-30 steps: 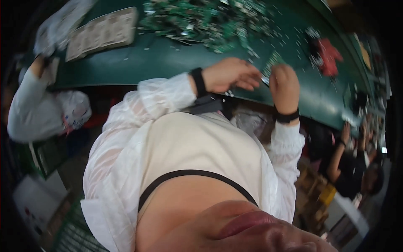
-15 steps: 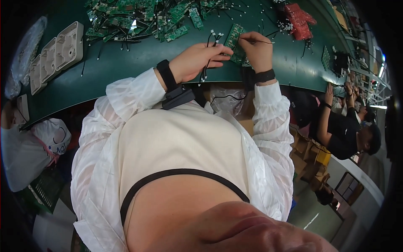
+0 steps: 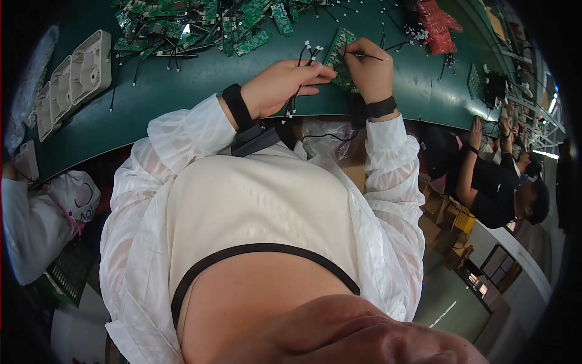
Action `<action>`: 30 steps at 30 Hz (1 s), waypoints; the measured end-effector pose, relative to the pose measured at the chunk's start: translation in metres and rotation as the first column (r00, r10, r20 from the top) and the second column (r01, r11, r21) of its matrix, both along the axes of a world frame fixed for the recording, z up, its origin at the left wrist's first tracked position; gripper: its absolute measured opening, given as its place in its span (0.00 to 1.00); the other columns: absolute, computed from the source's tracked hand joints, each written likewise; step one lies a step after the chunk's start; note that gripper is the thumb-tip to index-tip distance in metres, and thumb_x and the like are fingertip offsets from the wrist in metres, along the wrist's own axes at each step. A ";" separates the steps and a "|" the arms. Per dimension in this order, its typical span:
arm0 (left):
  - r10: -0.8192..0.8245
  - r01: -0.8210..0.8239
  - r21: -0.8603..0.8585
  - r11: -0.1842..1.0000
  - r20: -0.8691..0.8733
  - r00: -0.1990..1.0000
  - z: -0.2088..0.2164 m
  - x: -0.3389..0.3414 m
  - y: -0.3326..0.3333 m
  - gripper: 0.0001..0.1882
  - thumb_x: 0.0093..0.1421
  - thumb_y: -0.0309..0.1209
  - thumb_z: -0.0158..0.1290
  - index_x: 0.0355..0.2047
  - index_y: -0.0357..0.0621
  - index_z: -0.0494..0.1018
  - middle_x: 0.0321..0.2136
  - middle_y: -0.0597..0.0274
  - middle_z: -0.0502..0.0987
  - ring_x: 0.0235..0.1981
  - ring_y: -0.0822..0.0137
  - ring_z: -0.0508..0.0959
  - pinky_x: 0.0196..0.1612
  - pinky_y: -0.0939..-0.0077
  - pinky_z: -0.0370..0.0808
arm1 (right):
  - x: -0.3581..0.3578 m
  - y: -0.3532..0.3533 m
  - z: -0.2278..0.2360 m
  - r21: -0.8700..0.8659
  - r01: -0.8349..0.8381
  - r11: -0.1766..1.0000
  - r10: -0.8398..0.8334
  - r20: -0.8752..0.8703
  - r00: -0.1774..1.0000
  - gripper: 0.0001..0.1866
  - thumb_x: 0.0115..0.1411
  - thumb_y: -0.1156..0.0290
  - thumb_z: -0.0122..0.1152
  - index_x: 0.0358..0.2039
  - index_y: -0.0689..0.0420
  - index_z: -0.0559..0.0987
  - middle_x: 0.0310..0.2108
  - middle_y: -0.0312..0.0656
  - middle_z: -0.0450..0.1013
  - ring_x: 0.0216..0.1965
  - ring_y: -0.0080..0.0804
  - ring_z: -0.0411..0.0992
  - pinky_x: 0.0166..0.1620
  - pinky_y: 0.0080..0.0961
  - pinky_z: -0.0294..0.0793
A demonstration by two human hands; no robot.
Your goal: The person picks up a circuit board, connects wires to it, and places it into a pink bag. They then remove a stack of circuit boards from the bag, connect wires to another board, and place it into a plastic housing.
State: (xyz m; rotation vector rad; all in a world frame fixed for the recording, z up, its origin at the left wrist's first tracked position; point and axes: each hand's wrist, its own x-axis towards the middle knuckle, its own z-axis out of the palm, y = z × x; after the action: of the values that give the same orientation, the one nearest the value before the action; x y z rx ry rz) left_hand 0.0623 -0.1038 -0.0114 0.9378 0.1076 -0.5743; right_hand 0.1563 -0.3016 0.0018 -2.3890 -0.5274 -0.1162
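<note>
- Holding a loose bundle of black cables (image 3: 293, 101) in the left hand (image 3: 273, 89), with the fingers (image 3: 312, 80) curling around it and white connectors (image 3: 308, 46) sticking out above.
- Pinching a thin black wire (image 3: 368, 56) between the closed thumb and fingers of the right hand (image 3: 370, 74).
- Working over a green circuit board (image 3: 335, 53), between both hands, partly hidden by the right; not showing clearly whether touching the table (image 3: 200, 91).
- Wearing black bands (image 3: 239, 108) on both wrists.
- Facing a pile of green boards (image 3: 224, 27) beyond the left hand.
- Sharing the table with off-white plastic cases (image 3: 92, 68) at left and red plastic wrap (image 3: 438, 30) at far right.
</note>
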 end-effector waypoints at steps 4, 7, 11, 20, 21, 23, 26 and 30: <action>0.005 -0.005 0.000 1.000 -0.014 1.000 0.001 0.000 0.001 0.20 0.74 0.40 0.43 0.55 0.38 0.73 0.56 0.58 0.75 0.60 0.65 0.72 0.60 0.68 0.68 | 0.009 -0.002 0.005 0.002 -0.025 1.000 0.025 -0.099 0.995 0.04 0.52 0.78 0.67 0.29 0.63 0.80 0.25 0.39 0.80 0.27 0.22 0.76 0.33 0.20 0.74; 0.009 -0.010 -0.006 1.000 -0.024 1.000 0.000 0.000 0.001 0.20 0.73 0.40 0.43 0.54 0.39 0.73 0.56 0.59 0.75 0.59 0.65 0.72 0.60 0.68 0.68 | 0.019 -0.002 0.013 -0.094 -0.061 0.994 0.047 -0.147 0.988 0.05 0.52 0.79 0.68 0.28 0.64 0.80 0.25 0.39 0.79 0.28 0.22 0.76 0.34 0.20 0.74; 0.012 -0.013 -0.013 1.000 -0.020 1.000 -0.001 0.000 0.002 0.20 0.73 0.40 0.44 0.54 0.39 0.74 0.56 0.59 0.75 0.59 0.65 0.72 0.60 0.68 0.68 | 0.035 -0.007 0.012 -0.040 -0.171 0.985 0.153 -0.285 0.946 0.05 0.51 0.78 0.69 0.27 0.63 0.79 0.24 0.39 0.79 0.28 0.22 0.76 0.34 0.20 0.74; 0.017 -0.018 -0.036 0.999 -0.021 1.000 -0.002 0.000 0.003 0.20 0.73 0.40 0.44 0.54 0.39 0.74 0.55 0.59 0.75 0.59 0.66 0.72 0.60 0.68 0.67 | 0.041 0.003 0.027 -0.252 -0.206 0.946 0.148 -0.231 0.962 0.06 0.50 0.76 0.70 0.27 0.62 0.79 0.23 0.41 0.78 0.26 0.26 0.77 0.33 0.23 0.74; 0.015 -0.016 -0.045 0.999 -0.021 1.000 -0.001 0.000 0.002 0.20 0.73 0.40 0.44 0.54 0.39 0.74 0.55 0.59 0.75 0.59 0.66 0.72 0.60 0.68 0.67 | 0.042 0.005 0.032 -0.292 -0.207 0.934 0.134 -0.252 0.959 0.06 0.50 0.77 0.69 0.27 0.61 0.79 0.24 0.42 0.78 0.26 0.29 0.77 0.32 0.25 0.74; 0.009 -0.010 -0.041 0.999 -0.026 1.000 -0.002 0.001 0.000 0.20 0.73 0.40 0.43 0.54 0.39 0.74 0.55 0.59 0.75 0.59 0.66 0.72 0.60 0.68 0.67 | 0.039 0.008 0.028 -0.319 -0.217 0.923 0.127 -0.279 0.952 0.05 0.50 0.77 0.68 0.27 0.61 0.80 0.24 0.43 0.78 0.26 0.32 0.78 0.32 0.27 0.75; 0.020 -0.021 -0.039 0.999 -0.031 0.999 -0.005 0.004 0.002 0.20 0.73 0.40 0.43 0.54 0.39 0.74 0.55 0.59 0.75 0.59 0.66 0.72 0.60 0.68 0.67 | 0.024 0.014 0.010 -0.461 -0.075 0.884 0.159 0.147 0.976 0.03 0.49 0.79 0.66 0.27 0.60 0.80 0.25 0.47 0.78 0.27 0.43 0.79 0.31 0.32 0.76; -0.008 0.008 -0.044 0.999 -0.007 1.000 -0.007 0.003 0.004 0.20 0.73 0.40 0.43 0.55 0.38 0.73 0.56 0.58 0.75 0.59 0.65 0.72 0.61 0.68 0.67 | 0.006 0.008 0.011 -0.263 -0.076 0.962 0.124 0.168 0.978 0.05 0.48 0.80 0.64 0.27 0.59 0.81 0.25 0.50 0.77 0.29 0.50 0.78 0.32 0.34 0.77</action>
State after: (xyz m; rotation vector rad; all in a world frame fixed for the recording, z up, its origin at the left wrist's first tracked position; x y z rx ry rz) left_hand 0.0649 -0.0995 -0.0184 0.8941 0.0976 -0.5856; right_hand 0.1626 -0.2936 0.0123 -2.6112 -0.7912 -0.2369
